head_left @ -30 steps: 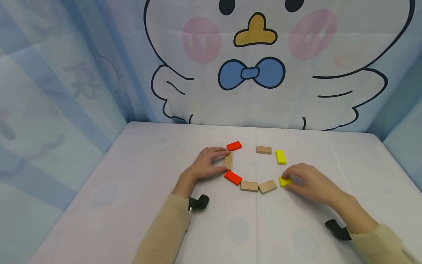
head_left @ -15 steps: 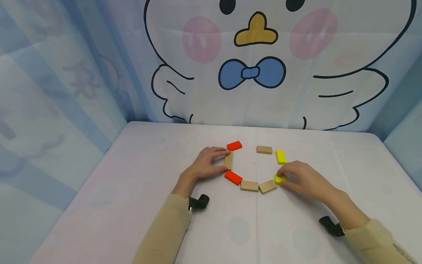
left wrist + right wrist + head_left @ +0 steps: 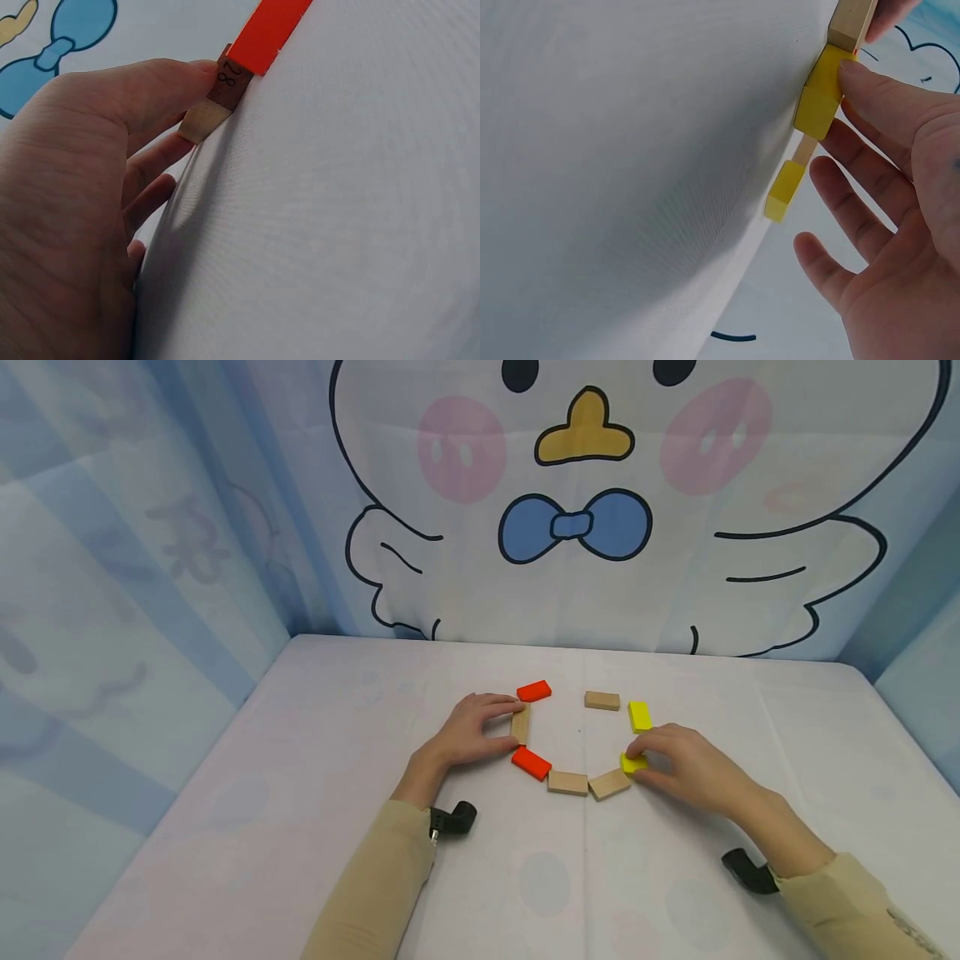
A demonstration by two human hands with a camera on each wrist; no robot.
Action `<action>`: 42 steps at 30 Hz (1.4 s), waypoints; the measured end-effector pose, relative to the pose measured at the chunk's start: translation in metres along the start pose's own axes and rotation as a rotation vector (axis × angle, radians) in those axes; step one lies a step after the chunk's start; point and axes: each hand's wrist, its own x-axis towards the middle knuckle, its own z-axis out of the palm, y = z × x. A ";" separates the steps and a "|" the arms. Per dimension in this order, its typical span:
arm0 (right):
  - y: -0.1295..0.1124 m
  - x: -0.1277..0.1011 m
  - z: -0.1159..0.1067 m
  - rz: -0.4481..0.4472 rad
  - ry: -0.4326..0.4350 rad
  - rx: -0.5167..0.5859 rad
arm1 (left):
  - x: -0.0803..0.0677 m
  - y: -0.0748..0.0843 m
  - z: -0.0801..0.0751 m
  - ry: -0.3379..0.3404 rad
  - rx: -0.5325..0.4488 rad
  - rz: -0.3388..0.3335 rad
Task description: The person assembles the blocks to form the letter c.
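Observation:
Small wooden blocks lie flat in a broken ring on the white tabletop. At the ring's left side my left hand (image 3: 474, 731) pinches a plain wooden block (image 3: 521, 725) by its two ends. In the left wrist view that block (image 3: 229, 81) carries a dark number and meets a red block (image 3: 268, 34). My right hand (image 3: 693, 770) pinches a yellow block (image 3: 632, 763) between thumb and fingers, partly hidden by them. In the right wrist view this yellow block (image 3: 821, 97) touches a plain block (image 3: 851, 22). A second yellow block (image 3: 640, 717) lies behind my right fingertips.
Another red block (image 3: 534, 691) and a plain block (image 3: 602, 700) form the ring's far side, with a gap between them. Two plain blocks, one being this block (image 3: 567, 782), lie along the near side. A curtain with a cartoon drawing (image 3: 573, 593) hangs behind the table.
My right hand has slid the yellow block leftward and slightly away, up against the end of the near plain block. The left hand has stayed in place.

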 end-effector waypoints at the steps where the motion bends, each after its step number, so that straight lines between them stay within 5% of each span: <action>1: 0.000 0.000 0.000 0.000 0.000 0.000 | 0.000 0.000 0.000 0.000 0.000 0.001; 42: 0.001 0.008 0.001 0.012 -0.017 -0.021 | 0.002 -0.003 0.001 -0.014 0.020 -0.007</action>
